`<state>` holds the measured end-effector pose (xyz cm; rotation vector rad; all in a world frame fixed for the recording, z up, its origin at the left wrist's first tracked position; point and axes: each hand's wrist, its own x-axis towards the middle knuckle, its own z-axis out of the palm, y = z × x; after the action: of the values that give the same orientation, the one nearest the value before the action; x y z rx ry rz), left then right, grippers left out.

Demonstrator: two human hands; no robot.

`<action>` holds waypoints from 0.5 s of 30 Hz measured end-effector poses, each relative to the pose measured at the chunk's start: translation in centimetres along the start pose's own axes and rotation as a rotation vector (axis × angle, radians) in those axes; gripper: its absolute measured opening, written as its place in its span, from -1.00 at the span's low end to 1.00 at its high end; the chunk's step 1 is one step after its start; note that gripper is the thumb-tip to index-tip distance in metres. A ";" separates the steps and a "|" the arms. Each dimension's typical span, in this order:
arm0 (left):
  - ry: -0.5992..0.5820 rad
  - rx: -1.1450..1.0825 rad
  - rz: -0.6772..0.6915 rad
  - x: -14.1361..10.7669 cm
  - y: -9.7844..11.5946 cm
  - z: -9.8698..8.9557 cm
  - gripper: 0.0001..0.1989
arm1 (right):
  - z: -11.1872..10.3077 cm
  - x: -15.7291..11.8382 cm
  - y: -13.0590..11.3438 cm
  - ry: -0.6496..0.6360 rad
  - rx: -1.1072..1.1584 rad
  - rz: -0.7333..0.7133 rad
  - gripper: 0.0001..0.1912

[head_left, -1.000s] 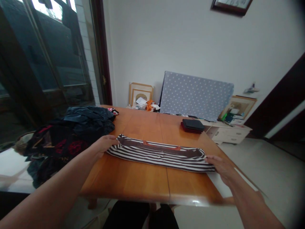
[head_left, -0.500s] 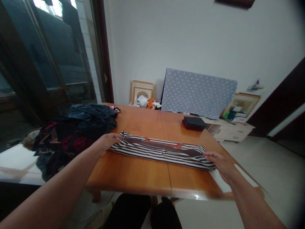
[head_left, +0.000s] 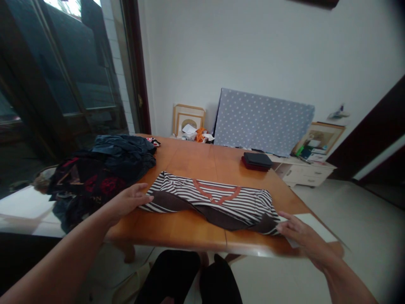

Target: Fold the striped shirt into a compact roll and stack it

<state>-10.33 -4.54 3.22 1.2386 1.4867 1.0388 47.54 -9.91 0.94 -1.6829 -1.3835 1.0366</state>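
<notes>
A brown-and-white striped shirt [head_left: 218, 200] with an orange-trimmed, buttoned neckline lies folded in a wide strip across the wooden table [head_left: 190, 230]. Its dark brown underside shows along the near edge, which sags unevenly. At the shirt's left end, my left hand [head_left: 128, 202] has its thumb over the edge, gripping the cloth lightly. My right hand [head_left: 295, 230] pinches the near right corner with thumb and fingertips. Parts of both grips are hidden by the fingers.
Dark clothes [head_left: 104, 173] are heaped at the table's left. A black and dark red folded stack [head_left: 257, 161] sits at the far right, and a white sheet [head_left: 319, 228] lies near the right edge. Beyond the table stand a dotted cloth cover [head_left: 262, 120] and a white cabinet [head_left: 308, 175].
The shirt's upper layer has turned over toward me, exposing the orange neckline and the brown underside at the near edge. Both hands have moved slightly nearer and lower.
</notes>
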 end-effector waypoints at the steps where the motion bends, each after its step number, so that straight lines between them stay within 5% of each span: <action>1: -0.042 -0.022 0.003 0.3 0.0 0.4 -0.22 | 0.2 0.1 -0.2 -0.011 -0.032 -0.008 -0.18; 8: -0.166 -0.055 0.037 -0.1 -0.6 0.2 -0.45 | -0.5 -0.2 1.0 -0.090 -0.157 -0.015 -0.59; 12: -0.183 -0.034 0.020 -1.1 -1.2 -1.0 -0.56 | -0.8 -1.5 1.2 -0.106 -0.159 -0.035 -0.66; 15: -0.168 0.002 0.014 -1.5 -1.4 -0.9 -0.61 | -0.3 -2.6 1.1 -0.119 -0.227 -0.195 -0.63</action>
<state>-11.41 -6.22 2.25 1.3061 1.3528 0.9188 48.03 -12.67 0.43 -1.6250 -1.7606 0.9083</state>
